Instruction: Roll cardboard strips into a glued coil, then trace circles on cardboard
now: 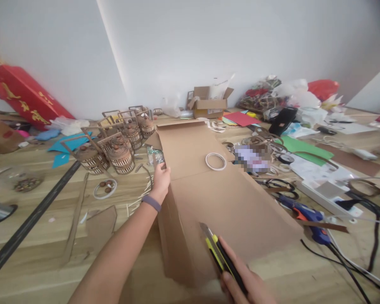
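Note:
A large sheet of folded brown cardboard (228,211) lies across the middle of the table, creased, with a narrow flap bent down along its left side. At that left edge my left hand (162,179) is closed, the fingers partly hidden behind the cardboard they grip. My right hand (240,280) is wrapped round a yellow and black utility knife (220,255). The knife's blade is out, pointing away from me over the near part of the cardboard. A white ring (215,161), like a roll of narrow tape, rests on the sheet farther off.
Several small woven baskets with handles (122,158) stand at left. A blue glue gun (316,219), cables and a white power strip (329,198) lie at right. Behind are an open carton (209,107), coloured paper (242,118) and plastic bags. A second white ring (105,188) holds brown balls.

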A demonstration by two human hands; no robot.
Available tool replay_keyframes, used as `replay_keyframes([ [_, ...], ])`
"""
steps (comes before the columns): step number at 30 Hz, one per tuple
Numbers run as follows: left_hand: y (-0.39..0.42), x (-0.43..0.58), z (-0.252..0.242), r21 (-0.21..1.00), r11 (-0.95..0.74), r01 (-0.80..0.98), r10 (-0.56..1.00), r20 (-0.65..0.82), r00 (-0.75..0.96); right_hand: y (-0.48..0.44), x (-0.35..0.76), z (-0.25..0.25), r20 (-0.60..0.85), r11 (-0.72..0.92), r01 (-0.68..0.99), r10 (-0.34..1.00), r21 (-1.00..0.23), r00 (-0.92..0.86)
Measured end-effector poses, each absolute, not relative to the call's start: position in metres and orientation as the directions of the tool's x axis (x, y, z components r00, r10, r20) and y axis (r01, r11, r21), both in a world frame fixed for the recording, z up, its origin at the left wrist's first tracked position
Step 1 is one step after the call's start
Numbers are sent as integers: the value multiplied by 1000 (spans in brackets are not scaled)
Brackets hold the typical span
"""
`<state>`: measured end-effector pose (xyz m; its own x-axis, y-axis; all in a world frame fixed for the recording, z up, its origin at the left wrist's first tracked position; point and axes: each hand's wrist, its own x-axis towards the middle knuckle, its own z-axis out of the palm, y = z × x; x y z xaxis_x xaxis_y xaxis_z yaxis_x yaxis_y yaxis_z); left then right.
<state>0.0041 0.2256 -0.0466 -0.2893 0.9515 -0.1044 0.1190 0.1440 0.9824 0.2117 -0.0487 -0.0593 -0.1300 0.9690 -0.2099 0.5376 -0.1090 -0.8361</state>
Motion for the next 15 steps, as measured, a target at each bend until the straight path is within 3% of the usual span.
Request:
replay_keyframes([
  [5, 252, 5, -46, 961, 150, 232, 959, -84, -272, -19, 209, -55, -86, 17, 511, 980, -860, -177],
  [10, 250, -2, -47, 879, 115, 462, 987, -48, -154, -8, 216, -61, -187, -135, 380, 977, -915, -102],
  [15, 208, -19, -46, 702, -71, 709, 997, 21, 79, -4, 227, -48, -270, -206, 351, 952, -914, -144],
])
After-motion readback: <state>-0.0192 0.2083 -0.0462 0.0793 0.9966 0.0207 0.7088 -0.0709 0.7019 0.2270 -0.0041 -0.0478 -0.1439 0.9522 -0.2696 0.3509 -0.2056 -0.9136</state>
